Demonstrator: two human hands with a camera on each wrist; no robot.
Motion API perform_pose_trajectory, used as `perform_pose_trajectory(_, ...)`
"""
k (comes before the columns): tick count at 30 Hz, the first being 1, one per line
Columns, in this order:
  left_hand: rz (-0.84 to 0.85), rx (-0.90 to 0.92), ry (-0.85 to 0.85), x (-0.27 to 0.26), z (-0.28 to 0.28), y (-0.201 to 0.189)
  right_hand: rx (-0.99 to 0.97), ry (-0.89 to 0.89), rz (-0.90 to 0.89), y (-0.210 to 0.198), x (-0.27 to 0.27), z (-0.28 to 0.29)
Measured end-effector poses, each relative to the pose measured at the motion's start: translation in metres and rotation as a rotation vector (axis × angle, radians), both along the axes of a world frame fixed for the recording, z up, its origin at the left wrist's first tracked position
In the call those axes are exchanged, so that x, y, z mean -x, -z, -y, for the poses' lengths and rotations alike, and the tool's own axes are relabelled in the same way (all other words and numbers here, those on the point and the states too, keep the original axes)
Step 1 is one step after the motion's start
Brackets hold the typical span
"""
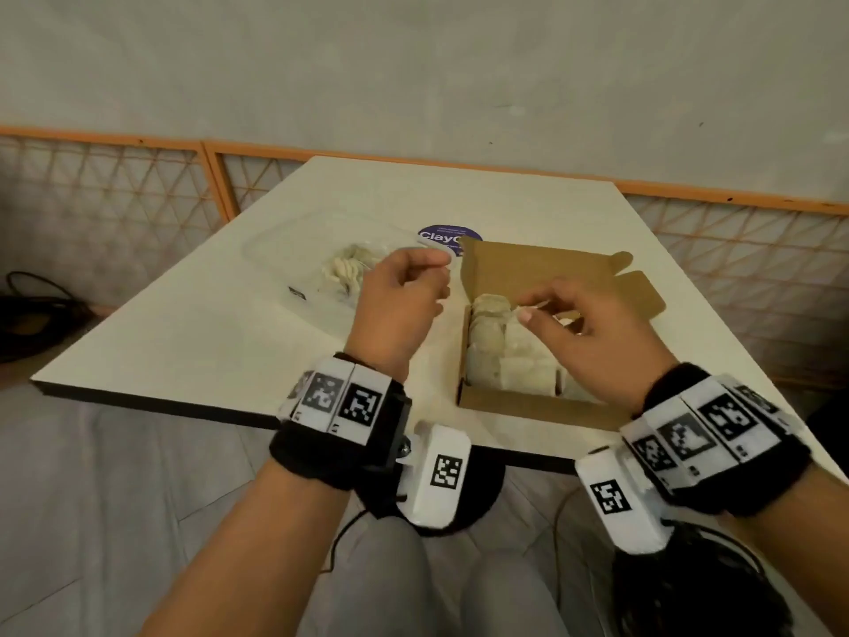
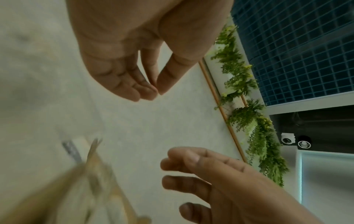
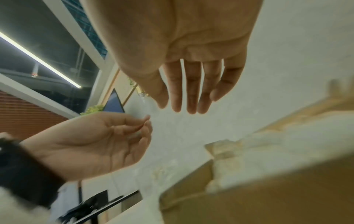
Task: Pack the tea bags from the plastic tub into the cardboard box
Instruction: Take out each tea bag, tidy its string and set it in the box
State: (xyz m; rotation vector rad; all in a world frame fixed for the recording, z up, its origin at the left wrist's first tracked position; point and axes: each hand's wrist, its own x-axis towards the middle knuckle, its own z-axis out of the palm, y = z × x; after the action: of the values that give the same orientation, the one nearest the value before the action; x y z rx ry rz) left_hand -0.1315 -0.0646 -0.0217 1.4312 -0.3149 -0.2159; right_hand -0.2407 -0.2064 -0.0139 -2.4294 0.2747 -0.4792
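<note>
A clear plastic tub (image 1: 294, 250) sits on the table at the back left, with a small heap of pale tea bags (image 1: 349, 268) in it. To its right stands the open cardboard box (image 1: 528, 402), packed with rows of tea bags (image 1: 500, 342). My left hand (image 1: 436, 265) hovers between tub and box. Its fingers are curled, and the thumb touches the fingertips (image 2: 156, 91) with nothing visible between them. My right hand (image 1: 535, 305) hangs over the box with fingers (image 3: 191, 106) straight and spread, holding nothing. The box (image 3: 249, 201) is blurred in the right wrist view.
The white table (image 1: 183, 342) has its near edge just ahead of my wrists. A round purple sticker (image 1: 448, 239) lies behind the box's raised lid. An orange lattice fence (image 1: 138, 190) runs behind the table, and dark cables (image 1: 36, 305) lie on the floor at left.
</note>
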Motion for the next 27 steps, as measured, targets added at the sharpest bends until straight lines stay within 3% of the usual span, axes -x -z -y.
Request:
perform_pose_trajectory(4, 0.051, -0.112, -0.078, -0.052, -0.026, -0.034, 0.257, -0.257, -0.114, -0.011, -0.043, -0.037)
perform_pose_trajectory(8, -0.092, -0.321, -0.188, -0.108, -0.046, -0.041, 0.436, -0.387, -0.274, -0.003, -0.080, -0.062)
perform_pose_trajectory(12, -0.244, -0.483, -0.118, -0.128, -0.056, -0.033, 0.406, -0.321, -0.337, -0.016, -0.094, -0.057)
perform_pose_trajectory(15, -0.294, -0.609, -0.020, -0.128, -0.052, -0.031, 0.294, -0.218, -0.260, -0.028, -0.112, -0.059)
perform_pose_trajectory(18, -0.383, -0.559, 0.038, -0.127, -0.045, -0.027, 0.168, -0.103, -0.191, -0.029, -0.137, -0.068)
perform_pose_trajectory(23, -0.267, -0.630, 0.089, -0.122, -0.030, -0.022, 0.193, -0.056, -0.396, -0.012, -0.164, -0.078)
perform_pose_trajectory(27, -0.111, -0.799, 0.191, -0.117, -0.022, -0.021, 0.149, -0.005, -0.415, -0.006, -0.173, -0.067)
